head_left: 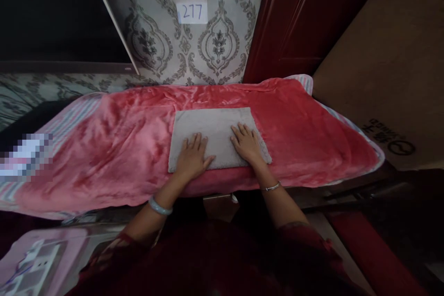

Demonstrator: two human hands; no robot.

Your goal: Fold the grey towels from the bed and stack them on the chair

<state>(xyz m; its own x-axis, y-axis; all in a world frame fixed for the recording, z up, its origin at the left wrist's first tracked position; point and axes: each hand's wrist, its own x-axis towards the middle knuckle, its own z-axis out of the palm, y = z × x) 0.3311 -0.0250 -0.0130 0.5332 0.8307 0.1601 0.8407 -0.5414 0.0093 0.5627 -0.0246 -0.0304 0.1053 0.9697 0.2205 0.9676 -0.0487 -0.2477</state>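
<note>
A light grey rectangular cloth [217, 125], apparently plush and towel-like, lies flat on a red-pink blanket [135, 157]. My left hand [192, 157] rests palm down on its lower left part, fingers spread and pointing away from me. On its right part lies my right hand [247, 143], also flat with the fingers apart. Neither hand grasps anything. The cloth's right edge looks slightly fuzzy and uneven. A pale bangle circles my left wrist, and a thin silver bracelet is on the right one.
Behind the blanket stands a patterned wall with a paper marked 277 [192, 11]. A dark screen [58, 18] hangs at the upper left. On the right are a dark red door [298, 18] and a large cardboard box [391, 78]. A white power strip [38, 268] lies at the lower left.
</note>
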